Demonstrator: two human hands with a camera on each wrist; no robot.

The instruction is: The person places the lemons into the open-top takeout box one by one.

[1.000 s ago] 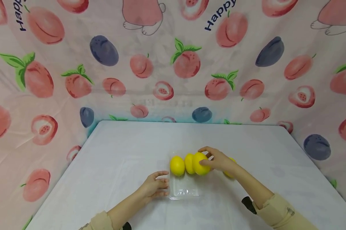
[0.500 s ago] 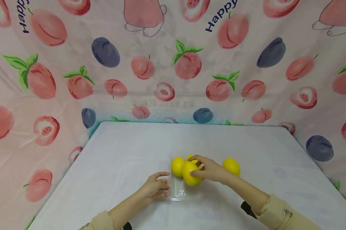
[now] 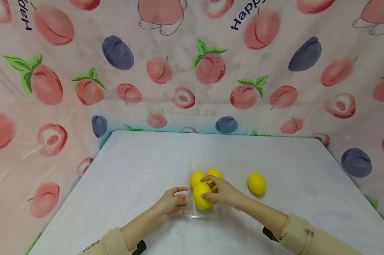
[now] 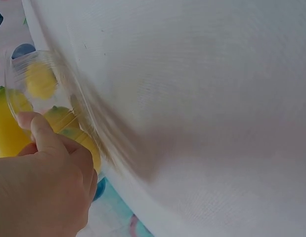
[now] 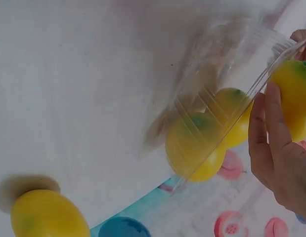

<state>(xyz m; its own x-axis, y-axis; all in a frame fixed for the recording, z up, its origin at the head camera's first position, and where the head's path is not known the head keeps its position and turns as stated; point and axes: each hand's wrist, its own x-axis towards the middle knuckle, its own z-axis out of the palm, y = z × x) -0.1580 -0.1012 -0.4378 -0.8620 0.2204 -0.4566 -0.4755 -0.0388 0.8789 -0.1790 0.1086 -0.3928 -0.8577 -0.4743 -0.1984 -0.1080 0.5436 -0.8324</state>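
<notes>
Head view: the right hand grips a yellow oval lemon in the clear plastic tray near the table's front edge (two lemons behind it); the left hand pinches the tray's left rim. Left wrist view: curled fingers touch the tray. Right wrist view: fingers wrap the lemon; a lone lemon lies apart.

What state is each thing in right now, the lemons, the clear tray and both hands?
Clear tray: upright on the table, holding lemons.
Two back lemons: resting in the tray.
Front lemon: in the tray, gripped by the right hand.
Loose lemon: lying on the table, outside the tray.
Left hand: holding the tray's left edge.
Right hand: fingers curled round the front lemon.
</notes>
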